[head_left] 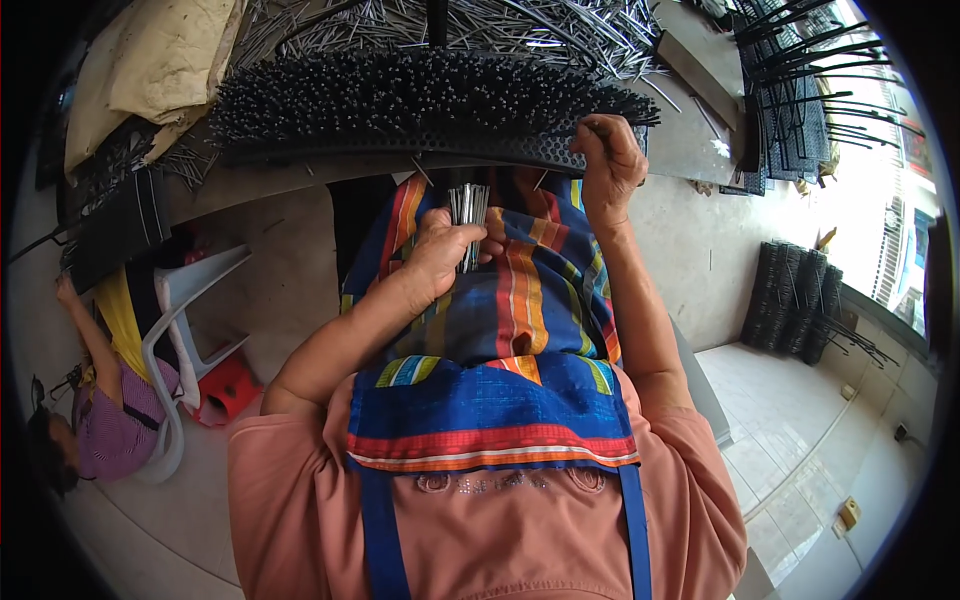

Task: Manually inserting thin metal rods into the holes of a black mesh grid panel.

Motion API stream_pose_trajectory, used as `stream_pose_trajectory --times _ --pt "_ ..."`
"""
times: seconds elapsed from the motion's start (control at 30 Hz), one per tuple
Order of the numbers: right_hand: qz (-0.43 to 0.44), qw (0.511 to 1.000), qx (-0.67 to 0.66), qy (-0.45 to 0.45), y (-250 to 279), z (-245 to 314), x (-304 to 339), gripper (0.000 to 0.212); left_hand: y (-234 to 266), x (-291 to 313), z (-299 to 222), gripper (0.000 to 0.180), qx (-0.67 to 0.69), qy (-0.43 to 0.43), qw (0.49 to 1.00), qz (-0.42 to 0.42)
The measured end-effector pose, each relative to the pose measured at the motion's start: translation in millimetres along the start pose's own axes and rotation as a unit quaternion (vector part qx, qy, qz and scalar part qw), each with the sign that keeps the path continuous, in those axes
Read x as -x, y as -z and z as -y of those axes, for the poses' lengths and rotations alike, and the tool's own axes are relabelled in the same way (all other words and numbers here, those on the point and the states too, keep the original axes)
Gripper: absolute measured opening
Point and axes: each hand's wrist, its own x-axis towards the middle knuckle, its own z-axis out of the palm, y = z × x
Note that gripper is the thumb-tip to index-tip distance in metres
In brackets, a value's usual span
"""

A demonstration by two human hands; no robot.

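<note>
In my left hand (440,250) is a bundle of thin metal rods (468,205), held upright above my lap with the fingers wrapped round it. My right hand (612,165) is at the right end of a long black perforated board (400,147), its thumb and fingers pinched together. Whatever is between those fingertips is too small or hidden to make out. Many dark thin pins (400,95) stand close together in the board's holes. Along its front edge and right end, some holes show bare.
Loose metal rods (560,35) lie heaped behind the board. Tan sacking (170,65) covers the table's left. A co-worker (120,420) sits at the left by a white chair (165,340). Black racks (790,110) with long rods stand at the right, and dark bundles (790,300) on the floor.
</note>
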Motion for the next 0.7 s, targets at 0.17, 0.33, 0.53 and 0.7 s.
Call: stream_pose_trajectory --times 0.17,0.33,0.53,0.7 --pt "0.011 1.000 0.024 -0.001 0 4 -1 0.005 -3 0 -5 0.021 0.010 -0.030 0.999 -0.003" --pt "0.018 0.999 0.041 -0.007 0 11 -2 0.006 -6 2 -11 0.017 0.007 -0.037 0.999 -0.010" --pt "0.005 0.999 0.032 -0.021 0 8 -2 0.007 -6 -1 -12 0.012 0.022 -0.028 0.999 -0.023" --pt "0.017 0.997 0.071 -0.010 -1 13 -4 0.007 -7 -1 -12 0.012 0.028 -0.028 0.999 -0.023"
